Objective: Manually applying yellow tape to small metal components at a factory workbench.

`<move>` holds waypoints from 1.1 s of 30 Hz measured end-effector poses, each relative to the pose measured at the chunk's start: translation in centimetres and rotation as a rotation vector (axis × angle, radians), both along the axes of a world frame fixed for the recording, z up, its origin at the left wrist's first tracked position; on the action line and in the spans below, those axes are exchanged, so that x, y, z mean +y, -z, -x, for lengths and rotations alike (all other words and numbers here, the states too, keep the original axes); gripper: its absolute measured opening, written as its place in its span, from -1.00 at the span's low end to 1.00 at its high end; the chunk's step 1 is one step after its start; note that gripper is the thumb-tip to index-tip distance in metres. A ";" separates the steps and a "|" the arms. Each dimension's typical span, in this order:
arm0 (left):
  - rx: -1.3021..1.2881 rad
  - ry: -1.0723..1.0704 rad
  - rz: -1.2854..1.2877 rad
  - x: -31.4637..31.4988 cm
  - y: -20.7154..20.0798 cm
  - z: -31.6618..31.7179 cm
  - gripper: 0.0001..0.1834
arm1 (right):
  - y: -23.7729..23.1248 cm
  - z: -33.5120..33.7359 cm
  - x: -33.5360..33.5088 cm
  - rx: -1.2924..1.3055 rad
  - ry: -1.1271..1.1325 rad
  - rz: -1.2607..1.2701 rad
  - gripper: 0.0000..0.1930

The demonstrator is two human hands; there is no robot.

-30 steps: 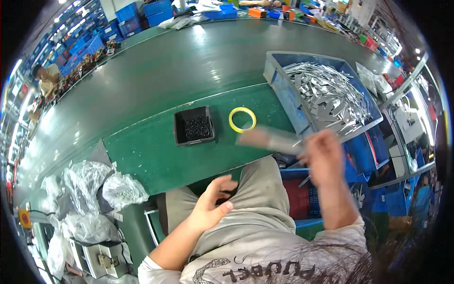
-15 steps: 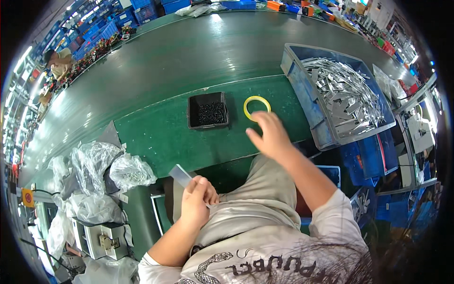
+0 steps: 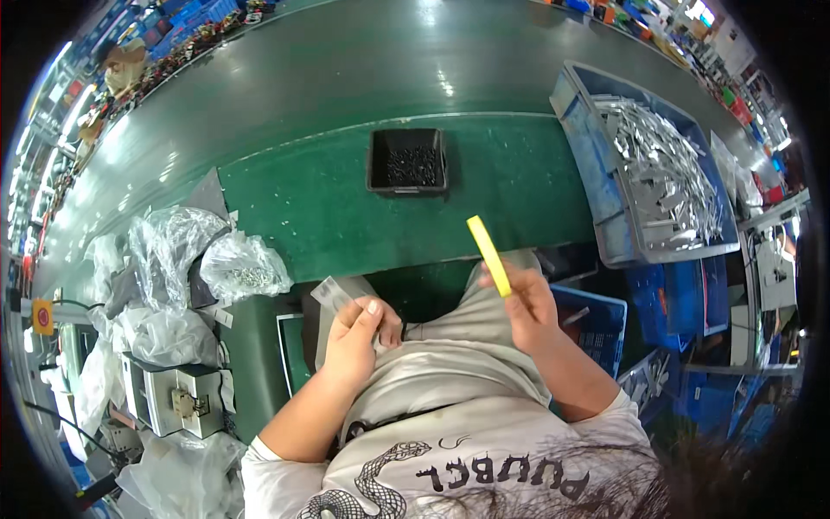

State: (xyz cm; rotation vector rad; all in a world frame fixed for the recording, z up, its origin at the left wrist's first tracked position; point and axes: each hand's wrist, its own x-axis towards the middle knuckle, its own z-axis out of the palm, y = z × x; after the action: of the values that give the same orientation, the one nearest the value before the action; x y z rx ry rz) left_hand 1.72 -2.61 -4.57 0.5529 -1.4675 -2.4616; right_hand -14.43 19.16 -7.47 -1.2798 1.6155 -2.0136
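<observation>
My right hand (image 3: 534, 313) grips a roll of yellow tape (image 3: 488, 251), held edge-on above my lap near the front of the green table. Thumb and fingers pinch its lower end. Over my lap to the left, my left hand (image 3: 353, 339) is closed on a flat, pale silvery strip (image 3: 328, 292), whose far end sticks out past the fingers. What the strip is made of I cannot make out. Beyond both hands, a black bin (image 3: 406, 162) of small black parts stands on the green table (image 3: 328, 216).
A large blue crate (image 3: 609, 199) full of thin metal pieces stands at the right. Plastic bags (image 3: 246, 266), one with small metal parts, lie at the left above a white boxy fixture (image 3: 177, 402). Across the back runs a dark conveyor belt (image 3: 346, 78). Blue bins sit below, right.
My right hand has picked the yellow tape roll up off the table and drawn it back toward me. My left hand still holds the strip. The whole view has shifted somewhat.
</observation>
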 end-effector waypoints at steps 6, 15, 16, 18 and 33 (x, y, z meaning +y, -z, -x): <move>0.121 0.129 0.133 1.9 -0.9 1.8 -0.46 | -2.0 -1.9 0.6 0.106 -0.081 0.024 -0.87; 0.103 0.208 0.089 2.9 -1.4 1.7 -0.53 | -1.5 -3.0 0.9 0.033 -0.099 0.048 -0.82; 0.075 0.208 0.059 2.9 -1.5 1.6 -0.56 | -1.7 -2.8 1.0 0.033 -0.104 0.049 -0.82; 0.079 0.209 0.059 2.9 -1.9 1.5 -0.60 | -2.8 -2.2 1.1 0.252 -0.167 -0.159 -0.77; -0.103 0.308 0.107 3.1 -3.5 1.9 -0.74 | -1.2 -4.5 0.5 -0.135 -0.199 -0.076 -0.83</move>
State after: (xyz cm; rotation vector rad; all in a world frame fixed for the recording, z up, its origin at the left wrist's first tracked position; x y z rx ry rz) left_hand -0.13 0.50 -1.07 0.4691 -1.8362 -2.5914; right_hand -9.95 19.69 -6.25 -1.1987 1.4288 -1.8584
